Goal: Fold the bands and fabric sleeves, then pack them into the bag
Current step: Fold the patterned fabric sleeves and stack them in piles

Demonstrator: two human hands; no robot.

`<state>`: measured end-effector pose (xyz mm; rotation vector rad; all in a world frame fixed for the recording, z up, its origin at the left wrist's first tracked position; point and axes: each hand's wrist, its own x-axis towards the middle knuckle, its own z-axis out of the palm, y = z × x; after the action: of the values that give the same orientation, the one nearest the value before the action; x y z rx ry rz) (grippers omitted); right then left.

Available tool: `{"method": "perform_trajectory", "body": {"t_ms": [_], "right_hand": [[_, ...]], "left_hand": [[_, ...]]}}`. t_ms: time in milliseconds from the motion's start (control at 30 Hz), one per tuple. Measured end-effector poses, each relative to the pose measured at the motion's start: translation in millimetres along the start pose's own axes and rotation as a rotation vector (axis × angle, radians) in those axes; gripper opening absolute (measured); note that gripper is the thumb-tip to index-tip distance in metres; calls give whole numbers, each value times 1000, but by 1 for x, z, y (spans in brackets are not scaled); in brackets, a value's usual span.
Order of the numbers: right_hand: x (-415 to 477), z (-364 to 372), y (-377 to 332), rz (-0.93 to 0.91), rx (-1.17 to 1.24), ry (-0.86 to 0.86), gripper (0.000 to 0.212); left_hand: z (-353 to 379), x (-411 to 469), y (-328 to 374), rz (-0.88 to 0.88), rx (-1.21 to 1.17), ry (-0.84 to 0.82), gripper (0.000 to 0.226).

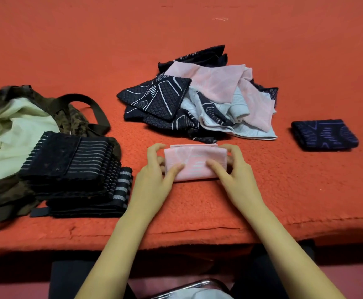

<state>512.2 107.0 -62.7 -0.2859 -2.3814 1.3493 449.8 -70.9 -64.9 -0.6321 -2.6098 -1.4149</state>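
Note:
A folded pink fabric sleeve (194, 161) lies on the red cloth in front of me. My left hand (154, 175) grips its left end, thumb on top and fingers curled behind. My right hand (232, 169) grips the right end the same way. Behind it sits a loose pile of dark patterned, pink and pale blue sleeves (198, 98). A stack of folded black striped bands (77, 171) rests at the left, leaning on the open camouflage bag (14, 130) with pale lining. One folded dark blue sleeve (325, 134) lies alone at the right.
The red cloth-covered table (68, 50) stretches far back; its front edge runs just below my wrists. A metal chair rim (189, 287) shows at the bottom between my forearms.

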Motion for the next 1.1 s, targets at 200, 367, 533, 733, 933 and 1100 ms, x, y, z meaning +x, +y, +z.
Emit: {"method": "perform_trajectory", "body": {"t_ms": [200, 367, 533, 733, 933, 1100], "right_hand": [[-1, 5, 3, -53, -44, -35, 59], [3, 5, 6, -51, -66, 23, 49], [5, 5, 10, -92, -159, 65, 32], [6, 10, 11, -114, -346, 76, 38], [9, 9, 16, 10, -460, 39, 36], [10, 1, 17, 11, -415, -60, 52]], "left_hand": [[10, 12, 9, -51, 177, 93, 45], [12, 7, 10, 5, 17, 74, 28], [18, 6, -5, 97, 87, -12, 34], [22, 5, -5, 74, 212, 57, 26], [24, 6, -3, -21, 434, 59, 49], [21, 8, -6, -28, 450, -39, 59]]}}
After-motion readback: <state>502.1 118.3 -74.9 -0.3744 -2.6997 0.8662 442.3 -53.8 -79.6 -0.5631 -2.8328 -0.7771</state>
